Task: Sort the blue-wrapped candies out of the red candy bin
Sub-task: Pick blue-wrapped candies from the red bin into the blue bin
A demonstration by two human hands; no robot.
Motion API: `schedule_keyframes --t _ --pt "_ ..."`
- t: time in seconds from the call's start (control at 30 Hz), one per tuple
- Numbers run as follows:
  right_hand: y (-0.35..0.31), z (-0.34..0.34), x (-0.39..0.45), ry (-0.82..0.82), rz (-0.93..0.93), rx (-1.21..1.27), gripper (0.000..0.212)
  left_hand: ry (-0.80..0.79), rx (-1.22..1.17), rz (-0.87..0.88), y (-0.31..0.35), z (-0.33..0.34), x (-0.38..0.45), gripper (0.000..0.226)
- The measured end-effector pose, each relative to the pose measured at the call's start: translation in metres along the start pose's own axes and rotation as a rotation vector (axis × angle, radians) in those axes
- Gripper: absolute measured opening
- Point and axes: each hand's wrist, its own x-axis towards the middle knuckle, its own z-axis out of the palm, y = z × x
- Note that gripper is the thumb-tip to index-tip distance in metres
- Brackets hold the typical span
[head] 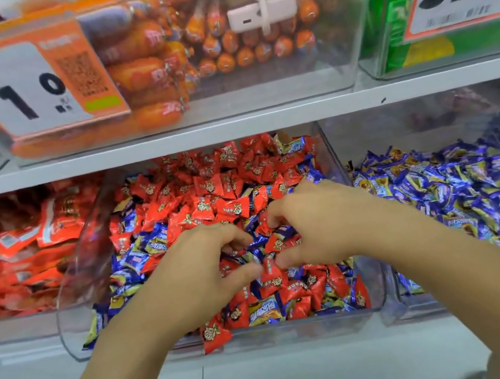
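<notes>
I take the clear red candy bin (70, 274) on the lower shelf as my landmark. Left of it lies a bin of flat red packets (15, 250); right of it, a bin heaped with blue candies (461, 185). Above it, on the upper shelf, a clear box holds orange sausages (141, 71) behind a price card (24, 92). Inside the landmark bin I see red candies (209, 193) mixed with blue-wrapped candies (148, 247), the blue ones shiny with yellow patches, thickest along its left side and front. My left hand (196, 272) and right hand (318, 224) sit curled in its middle, fingertips dug into the pile; which wrappers they pinch I cannot tell. The card's small print is blurred.
</notes>
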Motion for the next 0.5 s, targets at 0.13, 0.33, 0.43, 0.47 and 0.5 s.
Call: schedule_keyframes --t 0.13,0.33,0.43,0.47,0.5 --pt "0.0 0.002 0.001 0.087 -0.005 0.039 0.024 0.012 0.023 0.031 0.002 0.005 0.003 0.026" --pt "0.005 -0.016 -0.02 0.326 -0.057 0.31 0.005 0.232 -0.034 0.073 0.006 -0.01 -0.005 0.015" --pt "-0.001 -0.017 -0.033 0.323 -0.109 0.489 0.008 0.091 0.057 0.042 0.004 -0.028 -0.023 0.039" --pt "-0.006 -0.016 -0.036 0.267 -0.15 0.51 0.009 -0.04 0.115 -0.009 0.004 -0.03 -0.029 0.05" --pt "-0.01 -0.014 -0.037 0.196 -0.188 0.497 0.011 -0.169 0.167 -0.057 0.003 -0.028 -0.033 0.062"
